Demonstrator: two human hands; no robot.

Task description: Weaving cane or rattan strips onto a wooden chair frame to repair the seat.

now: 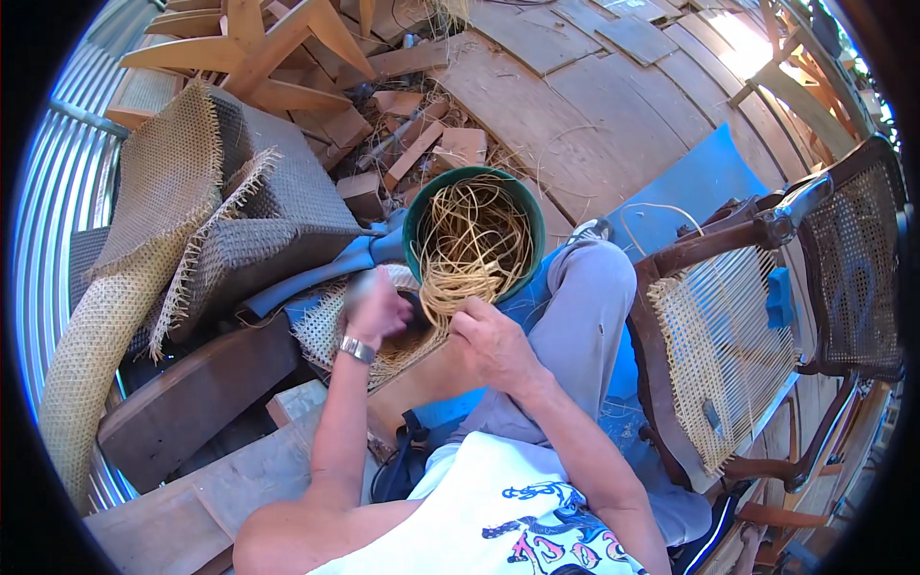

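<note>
A dark green bucket (414, 226) stands in front of me, filled with tangled pale cane strands (476, 230). A bundle of them hangs over its near rim. My right hand (494, 345) is closed in a pinch at that bundle, fingertips on the strands. My left hand (381, 309), with a metal watch at the wrist, is just left of the bucket; a greyish blurred object (362, 286) shows by its fingers, which motion smears. To my right lies a dark wooden chair (661, 355), tipped over, with a partly woven cane seat (724, 335) and a blue piece (779, 297) on it.
Rolls of woven cane webbing (105, 335) lean at the left beside a corrugated metal wall (77, 192). Wood offcuts (417, 153) and chair parts (254, 53) lie beyond the bucket. Wooden boards (575, 115) cover the floor, with a blue sheet (695, 182) at the right.
</note>
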